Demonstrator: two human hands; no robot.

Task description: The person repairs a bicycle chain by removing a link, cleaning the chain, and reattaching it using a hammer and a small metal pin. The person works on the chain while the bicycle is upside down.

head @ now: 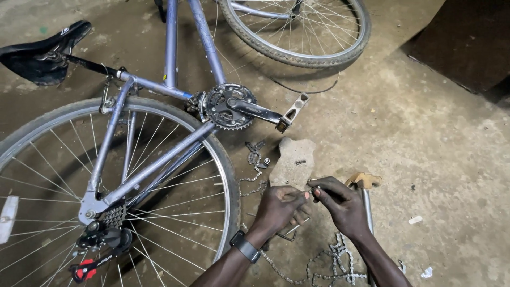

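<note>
My left hand (281,208) and my right hand (340,204) meet over the concrete floor, fingertips pinched together on a small metal chain piece (310,190). A black watch sits on my left wrist (245,246). A loose bicycle chain (334,263) lies coiled on the floor below my right hand. More chain (254,159) lies near a flat stone (293,162) just above my hands. A purple bicycle (170,69) lies on its side to the left, chainring and crank (231,106) bare of chain.
The rear wheel (106,202) with cassette and derailleur fills the lower left. The front wheel (297,26) is at the top. A hammer (364,183) lies right of my hands. A black saddle (40,50) is top left. A dark object (467,37) stands top right.
</note>
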